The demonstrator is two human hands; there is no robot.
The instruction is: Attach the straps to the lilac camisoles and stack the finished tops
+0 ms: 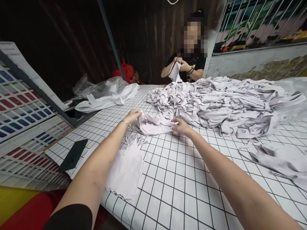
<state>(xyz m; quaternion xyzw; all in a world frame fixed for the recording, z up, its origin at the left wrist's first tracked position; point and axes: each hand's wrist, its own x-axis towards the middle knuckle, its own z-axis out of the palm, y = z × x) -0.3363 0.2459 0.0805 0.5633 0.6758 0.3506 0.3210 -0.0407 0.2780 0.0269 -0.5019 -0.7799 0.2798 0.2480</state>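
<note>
Head view: one pale cloth [153, 125], low over our gridded desk [172, 191]; left fingers [137, 112] clamped on its left end, right fingers [176, 120] on its right. Nearer us, flat-laid cloths [126, 172]; beyond, heaped cloths [216, 103].

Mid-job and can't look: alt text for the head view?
A person's left hand and right hand hold a pale cloth between them over a white, black-gridded table. A large heap of similar cloth lies beyond the right hand, and flattened cloth lies near the table's front edge. Across the table, a co-worker in black handles another piece.
</note>
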